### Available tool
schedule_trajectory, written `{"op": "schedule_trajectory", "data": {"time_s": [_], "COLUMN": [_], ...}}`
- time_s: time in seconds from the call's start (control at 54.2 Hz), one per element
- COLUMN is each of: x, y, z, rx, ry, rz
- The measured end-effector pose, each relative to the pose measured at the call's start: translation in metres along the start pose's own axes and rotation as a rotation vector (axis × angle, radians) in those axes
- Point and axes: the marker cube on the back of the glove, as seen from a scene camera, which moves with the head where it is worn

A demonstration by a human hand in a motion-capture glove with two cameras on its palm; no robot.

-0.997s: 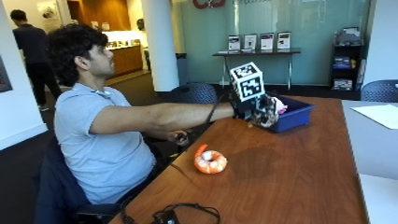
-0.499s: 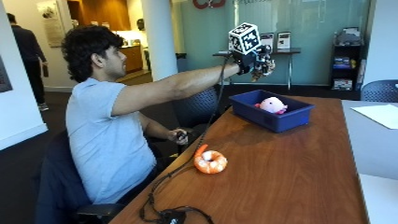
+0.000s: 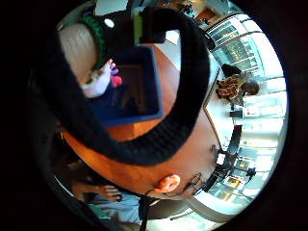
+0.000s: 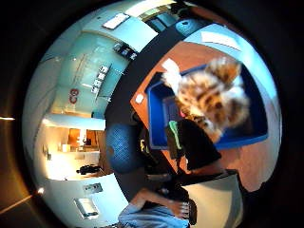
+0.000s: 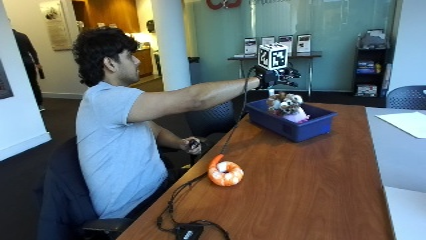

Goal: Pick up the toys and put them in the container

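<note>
The right hand (image 5: 276, 77) hangs spread above the bin (image 5: 291, 120), holding nothing; a spotted plush (image 5: 285, 102) drops below. Landing atop the pink toy (image 5: 297, 116), it might bounce off onto the counter (image 5: 313, 180).

The person is stretching the right arm out straight at shoulder height, the gloved right hand (image 5: 278, 77) hanging with fingers spread.

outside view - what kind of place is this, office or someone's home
Probably an office or lobby: a long wooden table, a glass wall with a display table of framed signs, and office chairs.
</note>
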Motion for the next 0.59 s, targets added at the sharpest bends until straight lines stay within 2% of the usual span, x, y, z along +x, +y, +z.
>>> {"op": "schedule_trajectory", "data": {"time_s": [0.166,0.591], "x": [0.049,0.205], "y": [0.051,0.267], "z": [-0.005,-0.006], "rx": [-0.040,-0.074], "ry": [0.014,-0.005], "rz": [-0.012,0.105]}}
